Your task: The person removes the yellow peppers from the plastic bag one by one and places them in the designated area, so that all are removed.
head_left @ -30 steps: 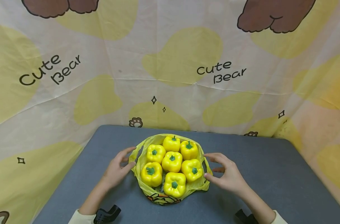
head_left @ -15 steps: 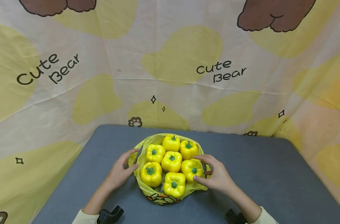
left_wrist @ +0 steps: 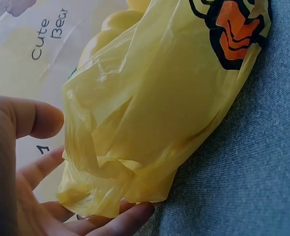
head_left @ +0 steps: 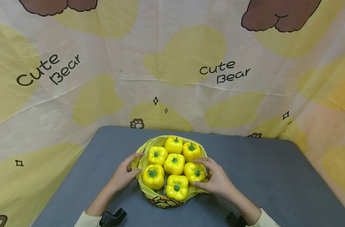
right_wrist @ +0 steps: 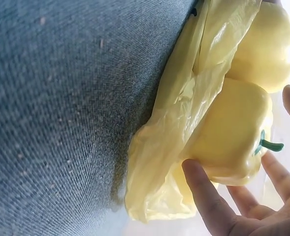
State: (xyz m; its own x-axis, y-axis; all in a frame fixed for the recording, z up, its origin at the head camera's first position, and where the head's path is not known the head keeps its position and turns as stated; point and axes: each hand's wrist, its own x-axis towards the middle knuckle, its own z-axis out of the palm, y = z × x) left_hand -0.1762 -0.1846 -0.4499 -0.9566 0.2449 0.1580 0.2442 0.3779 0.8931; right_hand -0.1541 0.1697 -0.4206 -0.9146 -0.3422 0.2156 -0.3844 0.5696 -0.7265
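A yellow plastic bag lies spread on the grey table, its mouth turned up around several yellow bell peppers with green stems. My left hand is at the bag's left edge, fingers loosely bent and spread apart. In the left wrist view, some fingertips touch the gathered yellow film from below, and the thumb is close beside it. On the other side, my right hand spreads its fingers and thumb around the rightmost bell pepper. The right wrist view shows a fingertip at that pepper's side; firm contact is unclear.
The grey table extends around the bag on both sides. Behind it hangs a cloth backdrop printed with yellow patches and lettering. Black wrist devices are worn near both sleeves.
My right hand has moved left, from the bag's right edge to over the rightmost bell pepper. My left hand has shifted slightly right and down. Bag and peppers look nearly unmoved.
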